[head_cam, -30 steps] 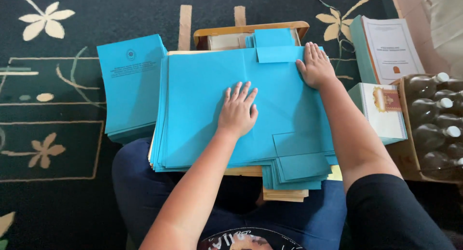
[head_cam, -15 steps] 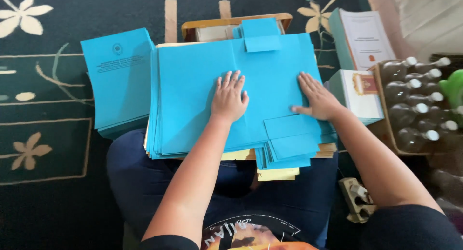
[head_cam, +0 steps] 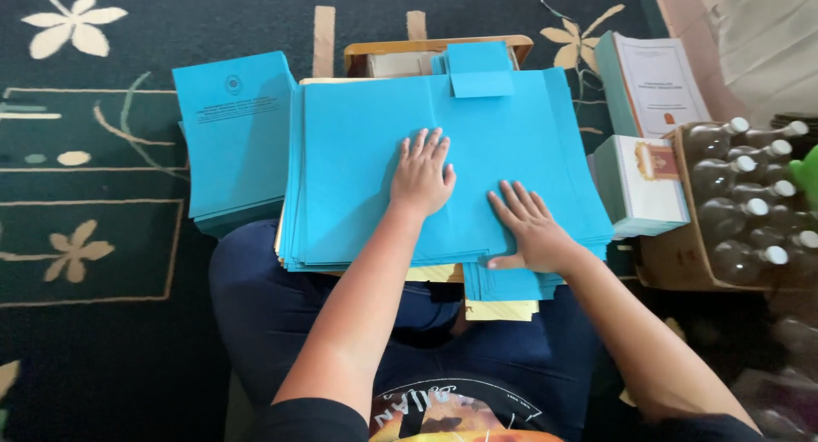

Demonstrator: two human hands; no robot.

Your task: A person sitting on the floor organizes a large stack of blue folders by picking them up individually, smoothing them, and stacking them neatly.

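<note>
Blue folders (head_cam: 358, 152) under both flat hands (head_cam: 422, 178)

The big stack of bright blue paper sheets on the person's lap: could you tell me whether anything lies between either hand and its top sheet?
Nothing visible does. The left hand lies flat on the top sheet of the big stack of bright blue paper sheets, and the right hand presses flat near its lower right corner, both touching it directly.

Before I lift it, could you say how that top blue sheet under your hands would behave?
The top blue sheet looks thin, so it would probably flop. It lies on a fanned stack of blue sheets, so it likely slides easily. Left hand and right hand press it flat.
</note>
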